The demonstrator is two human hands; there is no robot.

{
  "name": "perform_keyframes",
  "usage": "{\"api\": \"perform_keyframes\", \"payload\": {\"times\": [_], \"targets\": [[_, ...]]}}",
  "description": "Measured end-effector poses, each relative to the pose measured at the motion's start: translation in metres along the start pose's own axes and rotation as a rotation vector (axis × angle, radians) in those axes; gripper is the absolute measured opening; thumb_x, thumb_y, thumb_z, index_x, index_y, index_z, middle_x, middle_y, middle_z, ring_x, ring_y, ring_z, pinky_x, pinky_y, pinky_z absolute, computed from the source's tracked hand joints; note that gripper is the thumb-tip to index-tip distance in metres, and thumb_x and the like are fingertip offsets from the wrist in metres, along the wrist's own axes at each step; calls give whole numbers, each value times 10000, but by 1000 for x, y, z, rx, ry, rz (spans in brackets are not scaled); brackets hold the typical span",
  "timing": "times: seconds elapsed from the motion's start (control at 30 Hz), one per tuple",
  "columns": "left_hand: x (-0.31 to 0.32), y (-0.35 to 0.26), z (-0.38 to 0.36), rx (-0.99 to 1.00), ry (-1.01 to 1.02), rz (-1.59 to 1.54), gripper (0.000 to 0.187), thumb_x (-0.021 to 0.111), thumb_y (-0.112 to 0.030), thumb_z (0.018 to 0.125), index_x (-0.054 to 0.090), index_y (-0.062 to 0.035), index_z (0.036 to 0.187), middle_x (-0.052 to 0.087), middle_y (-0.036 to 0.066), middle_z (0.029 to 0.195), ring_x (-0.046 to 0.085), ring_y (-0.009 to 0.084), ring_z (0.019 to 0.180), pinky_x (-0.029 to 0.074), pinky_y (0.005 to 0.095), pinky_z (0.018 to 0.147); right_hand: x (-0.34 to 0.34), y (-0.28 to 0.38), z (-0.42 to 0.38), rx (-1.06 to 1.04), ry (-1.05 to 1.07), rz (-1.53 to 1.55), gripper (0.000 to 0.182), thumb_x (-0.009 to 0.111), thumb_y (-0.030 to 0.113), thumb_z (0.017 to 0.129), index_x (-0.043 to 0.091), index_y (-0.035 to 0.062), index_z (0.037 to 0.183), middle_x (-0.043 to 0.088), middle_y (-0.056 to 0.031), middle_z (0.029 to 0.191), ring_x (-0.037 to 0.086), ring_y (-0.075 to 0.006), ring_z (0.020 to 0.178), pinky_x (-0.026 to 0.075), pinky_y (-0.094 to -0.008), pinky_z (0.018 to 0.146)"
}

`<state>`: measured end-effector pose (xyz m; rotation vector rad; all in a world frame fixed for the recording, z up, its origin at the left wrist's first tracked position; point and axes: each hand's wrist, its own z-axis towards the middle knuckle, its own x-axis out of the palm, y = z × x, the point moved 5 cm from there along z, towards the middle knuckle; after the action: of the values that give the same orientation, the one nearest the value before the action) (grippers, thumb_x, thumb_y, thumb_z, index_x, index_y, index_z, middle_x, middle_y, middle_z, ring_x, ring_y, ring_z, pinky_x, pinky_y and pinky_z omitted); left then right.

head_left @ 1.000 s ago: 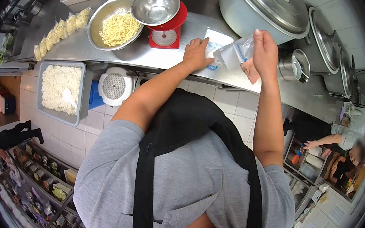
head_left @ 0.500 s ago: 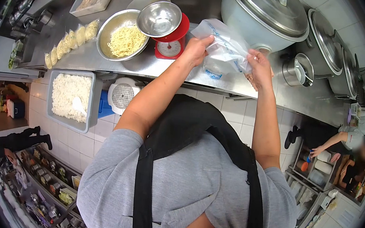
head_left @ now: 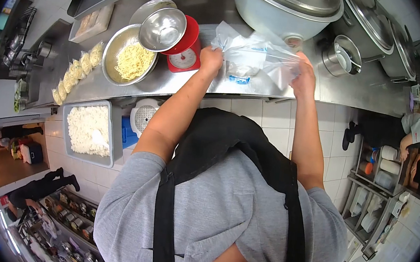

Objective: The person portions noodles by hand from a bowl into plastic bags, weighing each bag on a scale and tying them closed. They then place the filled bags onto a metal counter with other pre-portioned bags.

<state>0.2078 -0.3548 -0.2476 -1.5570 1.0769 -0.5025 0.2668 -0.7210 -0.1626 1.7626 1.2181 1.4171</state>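
Observation:
Between my two hands a clear plastic bag (head_left: 273, 61) is stretched above the steel counter (head_left: 174, 84). My left hand (head_left: 211, 61) is closed on the bag's left side, close to the red scale (head_left: 182, 59). My right hand (head_left: 303, 78) grips its right side. Beneath the bag lies a plastic packet with blue print (head_left: 239, 79). A small steel bowl (head_left: 163, 30) rests on the scale's red pan. To the left, a larger steel bowl holds yellow noodles (head_left: 134, 62), and several bagged noodle portions (head_left: 77, 71) lie in a row.
A large lidded cooker (head_left: 283, 16) stands behind the bag, with a steel pot (head_left: 341, 58) to its right. A tub of white rice (head_left: 88, 131) is below the counter at left. Other people are at the lower left (head_left: 42, 190) and far right (head_left: 415, 129).
My hands have moved apart, stretching the bag wider sideways. The camera view has shifted and turned slightly. The person at the right has drawn an arm back.

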Motion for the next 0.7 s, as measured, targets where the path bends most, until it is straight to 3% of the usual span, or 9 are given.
{"api": "perform_keyframes", "payload": {"times": [0.07, 0.13, 0.2, 0.23, 0.37, 0.5, 0.53, 0.6, 0.7], "targets": [[-4, 11, 1, -200, -22, -166, 343, 622, -164, 1062, 608, 126, 1244, 720, 173, 933, 719, 259, 781, 576, 377, 673, -7, 13, -10, -71, 59, 154, 196, 661, 212, 1094, 656, 24, 1147, 738, -108, 1120, 718, -237, 988, 581, -396, 772], [-8, 20, -7, -399, -50, -339, 335, 595, -184, 1072, 570, 108, 1235, 702, 177, 932, 732, 293, 803, 598, 393, 693, -35, 25, -15, -144, -92, 70, 210, 658, 178, 1079, 635, -13, 1166, 742, -151, 1181, 721, -272, 1066, 590, -424, 835], [3, 19, -25, -576, 60, -805, 438, 599, -281, 1099, 513, 90, 1313, 630, 209, 1096, 713, 341, 910, 606, 420, 769, -45, 33, -25, -138, -139, 10, 200, 659, 168, 1074, 630, -13, 1156, 742, -150, 1172, 723, -265, 1050, 591, -422, 846], [3, 10, -38, -573, 77, -882, 604, 609, -352, 1104, 374, 75, 1461, 529, 243, 1351, 677, 385, 1146, 604, 462, 931, -49, 37, -29, -142, -195, -43, 190, 660, 158, 1069, 624, -13, 1146, 743, -149, 1163, 725, -258, 1034, 592, -420, 857], [-14, 5, -93, -675, 166, -583, 600, 630, -355, 1098, 396, 38, 1486, 544, 208, 1340, 686, 367, 1141, 606, 457, 920, -55, 40, -38, -148, -211, -23, 146, 671, 151, 1062, 627, 15, 1096, 744, -133, 1144, 728, -234, 1011, 590, -414, 868], [-46, -2, -119, -400, 213, -309, 630, 650, -443, 1086, 473, 17, 1478, 650, 189, 1296, 717, 266, 1053, 600, 430, 847, -8, 53, -67, -186, 40, -30, 101, 658, 177, 1074, 627, 89, 1035, 731, -58, 1073, 723, -203, 1037, 591, -393, 906], [-44, -6, -121, -400, 213, -306, 630, 650, -443, 1086, 473, 17, 1478, 650, 189, 1296, 717, 266, 1053, 600, 430, 847, 8, 53, -72, -182, 157, -33, 104, 648, 173, 1078, 619, 91, 1022, 732, -60, 1081, 723, -203, 1047, 591, -396, 928], [-19, -21, -137, -418, 617, -296, 689, 643, -512, 1085, 484, 25, 1487, 653, 179, 1307, 721, 284, 1080, 606, 442, 880, 33, 48, -81, -149, 211, 71, 118, 615, 186, 1096, 595, 92, 1026, 733, -89, 1132, 724, -232, 1085, 583, -414, 983], [14, -58, -169, -657, 741, -502, 760, 625, -571, 1084, 489, 33, 1524, 677, 167, 1326, 728, 275, 1112, 604, 445, 947, 86, 54, -106, -30, 580, 254, 167, 578, 214, 1122, 538, 92, 1016, 737, -211, 1290, 739, -306, 1155, 620, -455, 950]]}}
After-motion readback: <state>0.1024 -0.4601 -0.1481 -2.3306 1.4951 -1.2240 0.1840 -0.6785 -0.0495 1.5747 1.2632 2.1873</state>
